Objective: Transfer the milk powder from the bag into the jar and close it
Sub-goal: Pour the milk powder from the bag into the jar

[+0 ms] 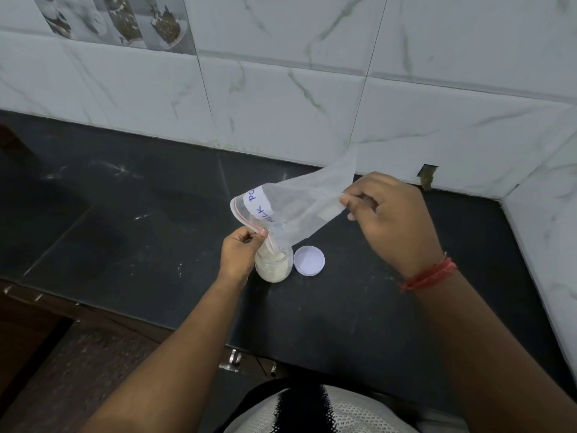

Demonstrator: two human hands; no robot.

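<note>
Left hand point(240, 245) pinches bag point(299, 201) mouth over jar point(274, 265), steering powder in | jar on counter point(125, 214), nearly full | lid point(309, 260) just beside, ready for closing | right hand point(390, 220) pinches bag's bottom edge high, tilting contents down

Dim, cool, even light with soft sheen on the white marble-patterned wall tiles point(312, 89) and dark polished stone counter point(125, 214), faint diffuse shadows, wide-angle bending at edges, slight softness throughout, no harsh glare.
</note>
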